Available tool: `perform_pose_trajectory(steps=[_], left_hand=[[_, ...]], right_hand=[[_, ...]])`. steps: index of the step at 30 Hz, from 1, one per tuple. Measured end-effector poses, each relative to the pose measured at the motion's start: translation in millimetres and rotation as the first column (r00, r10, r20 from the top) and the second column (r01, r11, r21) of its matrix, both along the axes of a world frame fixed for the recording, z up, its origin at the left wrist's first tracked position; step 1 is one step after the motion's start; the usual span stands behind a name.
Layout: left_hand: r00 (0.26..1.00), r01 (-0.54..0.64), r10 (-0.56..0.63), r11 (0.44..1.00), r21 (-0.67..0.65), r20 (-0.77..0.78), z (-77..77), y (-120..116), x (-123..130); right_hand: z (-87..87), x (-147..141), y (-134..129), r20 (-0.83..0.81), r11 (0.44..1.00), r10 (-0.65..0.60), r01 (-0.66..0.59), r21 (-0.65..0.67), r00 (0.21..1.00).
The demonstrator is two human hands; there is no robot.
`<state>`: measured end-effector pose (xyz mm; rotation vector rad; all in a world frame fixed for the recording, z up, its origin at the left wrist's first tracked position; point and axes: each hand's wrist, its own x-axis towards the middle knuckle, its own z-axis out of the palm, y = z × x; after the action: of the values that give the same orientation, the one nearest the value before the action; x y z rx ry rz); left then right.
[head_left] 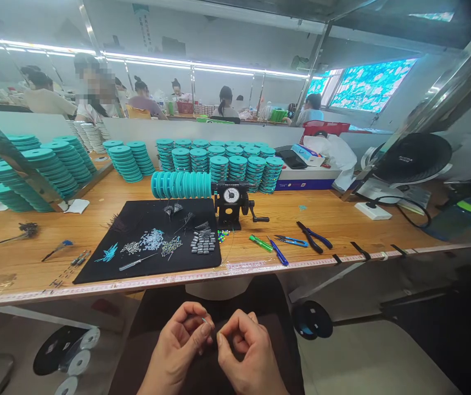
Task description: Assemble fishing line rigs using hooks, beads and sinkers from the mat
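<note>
Both hands are held close together above my lap, in front of the table edge. My left hand (181,343) is closed in a pinch, with the tip of a small light-blue piece (205,320) showing between thumb and forefinger. My right hand (247,348) also pinches, thumb against forefinger; whatever it holds is too fine to make out. Beyond them a black mat (110,247) bears thin blue tubes (108,252), small clear pieces (152,240), small metal fittings (172,247) and grey cylinders (203,242). A crank winder with a dial (231,194) carries a row of turquoise spools (181,185).
Right of the mat lie a green-handled tool (261,243), a blue pen-like tool (278,251), small blue snips (291,241) and dark pliers (312,237). Stacked turquoise spools (219,164) line the back. A fan (412,159) stands right. Several people sit beyond the partition.
</note>
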<state>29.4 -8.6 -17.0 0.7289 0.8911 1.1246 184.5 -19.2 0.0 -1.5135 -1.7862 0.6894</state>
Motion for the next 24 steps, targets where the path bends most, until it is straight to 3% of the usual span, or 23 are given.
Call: perform_pose_trajectory(steps=[15,24], left_hand=[[0.995,-0.028,0.033,0.998,0.056,-0.095,12.7,-1.6,-0.5],[0.986,-0.031,0.050,0.993,0.117,-0.160,14.6,-3.9,-0.2]], right_hand=[[1.4,-0.8,1.7,-0.018,0.998,0.016,-0.017,-0.059,1.000],[3.2,-0.2,2.2,-0.120,0.990,0.034,-0.050,-0.132,0.992]])
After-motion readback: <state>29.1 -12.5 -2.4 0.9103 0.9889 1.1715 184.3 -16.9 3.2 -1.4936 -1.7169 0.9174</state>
